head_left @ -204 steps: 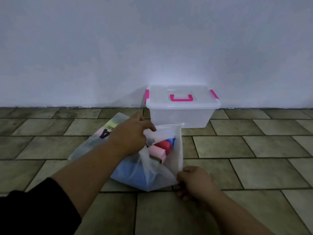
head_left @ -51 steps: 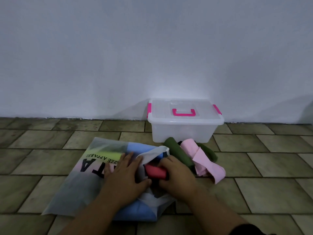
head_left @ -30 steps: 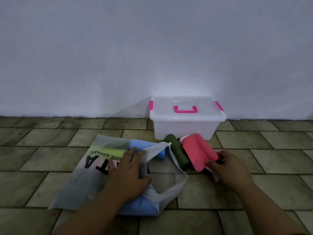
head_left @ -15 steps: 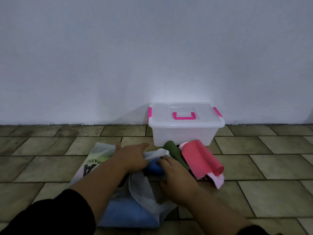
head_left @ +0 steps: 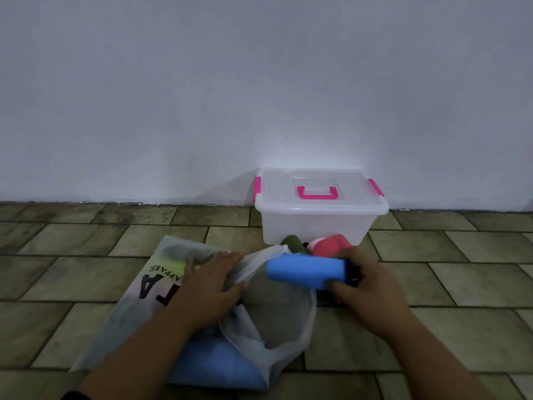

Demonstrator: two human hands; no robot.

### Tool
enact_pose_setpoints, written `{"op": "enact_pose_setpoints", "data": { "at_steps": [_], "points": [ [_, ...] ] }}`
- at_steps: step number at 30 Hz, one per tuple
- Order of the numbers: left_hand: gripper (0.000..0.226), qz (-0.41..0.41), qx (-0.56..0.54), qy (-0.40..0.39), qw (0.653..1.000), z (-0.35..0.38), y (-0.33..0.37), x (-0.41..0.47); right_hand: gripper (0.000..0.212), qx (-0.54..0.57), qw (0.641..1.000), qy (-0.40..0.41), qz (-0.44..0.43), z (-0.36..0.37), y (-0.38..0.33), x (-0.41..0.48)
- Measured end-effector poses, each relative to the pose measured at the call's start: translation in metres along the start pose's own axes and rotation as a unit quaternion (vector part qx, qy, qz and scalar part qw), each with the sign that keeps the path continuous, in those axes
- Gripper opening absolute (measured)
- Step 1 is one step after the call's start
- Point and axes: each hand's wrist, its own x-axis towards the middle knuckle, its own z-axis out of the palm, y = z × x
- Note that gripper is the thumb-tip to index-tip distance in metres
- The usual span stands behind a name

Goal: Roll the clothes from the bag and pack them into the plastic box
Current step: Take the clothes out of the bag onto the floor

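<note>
Blue roll (head_left: 305, 271) gripped in right hand (head_left: 364, 287), above bag (head_left: 138, 293)

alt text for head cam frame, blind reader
The right hand grips a rolled blue cloth by a bag the left hand presses to the tiled floor. A green roll and a red roll lie before the closed plastic box.

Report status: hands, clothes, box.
Left hand flat on translucent printed bag. Right hand grips blue cloth roll. Clear pink-handled plastic box lidded; green roll, pink cloth in front.
</note>
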Motion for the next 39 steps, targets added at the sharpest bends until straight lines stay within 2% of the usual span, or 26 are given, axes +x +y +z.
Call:
{"op": "enact_pose_setpoints", "data": {
  "at_steps": [2,6,8,11,13,16,19,22,24,27,30,35,37,39],
  "points": [
    [0.064,0.006,0.023,-0.01,1.0,0.002,0.001,0.0,0.044,0.041,0.997,0.051,0.029,-0.017,0.013,-0.006],
    [0.061,0.008,0.045,-0.022,0.999,0.004,0.006,0.001,0.043,0.136,0.984,0.095,0.07,-0.02,0.033,-0.016],
    [0.06,0.006,0.04,-0.027,0.999,0.003,0.005,-0.001,0.041,0.175,0.969,0.159,0.074,-0.026,0.044,-0.016],
    [0.058,0.003,0.023,-0.035,0.999,0.001,0.003,-0.007,0.038,0.115,0.96,0.238,0.088,-0.026,0.051,-0.01],
    [0.057,0.003,0.027,-0.033,0.999,0.002,0.005,-0.011,0.042,-0.003,0.975,0.202,0.088,-0.011,0.05,-0.005],
    [0.06,0.002,0.029,-0.046,0.999,0.001,0.012,-0.014,0.056,-0.119,0.987,0.083,0.068,0.012,0.042,-0.005],
    [0.089,0.024,0.057,-0.111,0.992,-0.007,0.016,-0.021,0.062,-0.176,0.981,0.062,0.054,0.013,0.036,-0.014],
    [0.123,0.055,0.072,-0.197,0.976,-0.013,0.01,-0.039,0.056,-0.129,0.983,0.127,-0.038,0.025,0.022,-0.042],
    [0.132,0.073,0.091,-0.237,0.964,-0.016,0.006,-0.047,0.048,-0.073,0.99,0.063,-0.104,0.04,0.006,-0.061],
    [0.137,0.087,0.115,-0.28,0.949,-0.02,0.009,-0.048,0.049,-0.016,0.991,-0.088,-0.1,0.058,0.002,-0.076],
    [0.141,0.09,0.116,-0.307,0.94,-0.024,0.01,-0.047,0.049,-0.022,0.992,-0.074,-0.1,0.059,0.008,-0.075],
    [0.137,0.074,0.179,-0.293,0.936,-0.017,0.007,-0.052,0.044,-0.015,0.991,0.033,-0.126,0.052,-0.005,-0.069],
    [0.135,0.071,0.186,-0.258,0.945,-0.012,0.01,-0.052,0.047,-0.024,0.989,-0.008,-0.147,0.056,-0.013,-0.067],
    [0.131,0.072,0.179,-0.21,0.958,-0.007,0.013,-0.05,0.05,-0.021,0.99,-0.085,-0.112,0.063,-0.015,-0.065]
  ]
}}
